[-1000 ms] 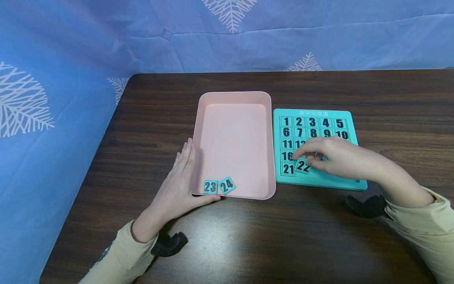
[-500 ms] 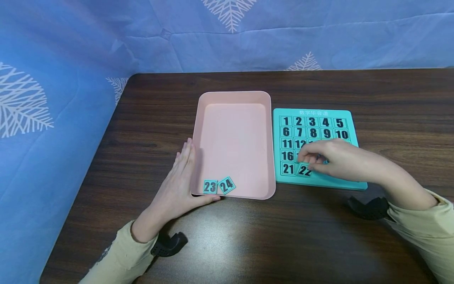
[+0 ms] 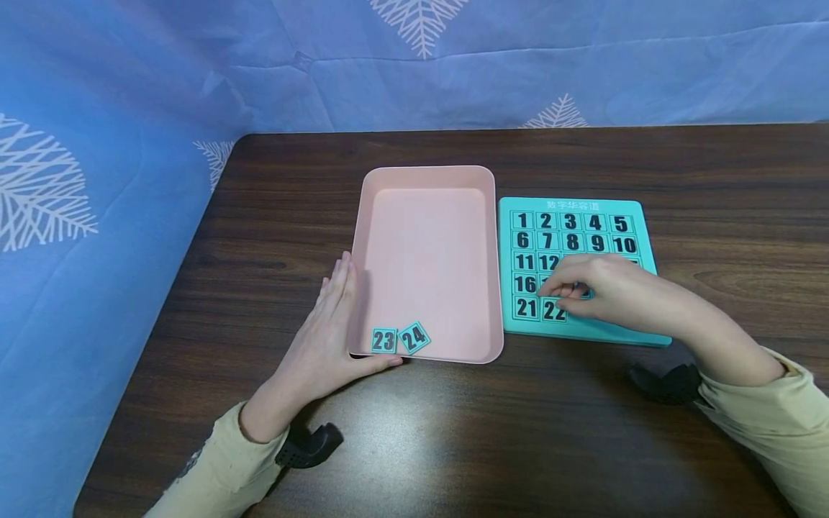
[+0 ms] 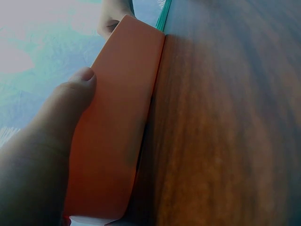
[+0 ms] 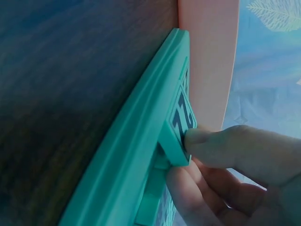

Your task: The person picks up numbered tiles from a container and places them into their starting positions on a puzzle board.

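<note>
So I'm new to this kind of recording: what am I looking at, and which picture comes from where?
No machine here: a person works with bare hands. The wide picture comes from a head camera; the two close-ups come from cameras on each wrist. On the brown table sit a pink tray holding two loose number tiles, and a teal number puzzle board. The left hand rests flat against the tray's side. The right hand pinches tile 22 in the board's bottom row; the right wrist view shows it tilted up.
</note>
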{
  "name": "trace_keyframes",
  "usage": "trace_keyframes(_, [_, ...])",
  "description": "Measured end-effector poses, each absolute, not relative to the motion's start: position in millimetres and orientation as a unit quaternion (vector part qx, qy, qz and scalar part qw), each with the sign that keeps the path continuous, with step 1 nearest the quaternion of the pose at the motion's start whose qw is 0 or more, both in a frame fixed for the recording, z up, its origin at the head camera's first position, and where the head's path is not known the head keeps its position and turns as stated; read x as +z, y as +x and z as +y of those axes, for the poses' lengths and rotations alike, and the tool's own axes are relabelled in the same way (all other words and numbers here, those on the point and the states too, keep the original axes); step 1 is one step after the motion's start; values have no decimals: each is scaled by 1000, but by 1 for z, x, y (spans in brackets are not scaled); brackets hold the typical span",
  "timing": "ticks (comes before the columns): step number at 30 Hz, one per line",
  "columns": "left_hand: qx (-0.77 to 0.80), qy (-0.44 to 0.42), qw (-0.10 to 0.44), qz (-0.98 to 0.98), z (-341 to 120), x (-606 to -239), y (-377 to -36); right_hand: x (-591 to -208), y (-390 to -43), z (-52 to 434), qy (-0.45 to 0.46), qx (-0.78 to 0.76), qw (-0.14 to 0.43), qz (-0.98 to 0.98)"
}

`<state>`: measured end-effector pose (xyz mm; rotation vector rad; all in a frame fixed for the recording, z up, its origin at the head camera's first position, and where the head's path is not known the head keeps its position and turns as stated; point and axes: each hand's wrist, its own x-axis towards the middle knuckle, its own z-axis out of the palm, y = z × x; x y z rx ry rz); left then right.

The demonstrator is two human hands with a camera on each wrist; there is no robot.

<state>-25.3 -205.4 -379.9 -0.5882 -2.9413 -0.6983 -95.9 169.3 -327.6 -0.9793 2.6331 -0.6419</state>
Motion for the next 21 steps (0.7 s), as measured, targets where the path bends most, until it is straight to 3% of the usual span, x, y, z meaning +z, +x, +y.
trace_keyframes(21, [-228, -192, 35, -954, -206, -381, -26, -324, -99, 163, -326, -210, 104, 916])
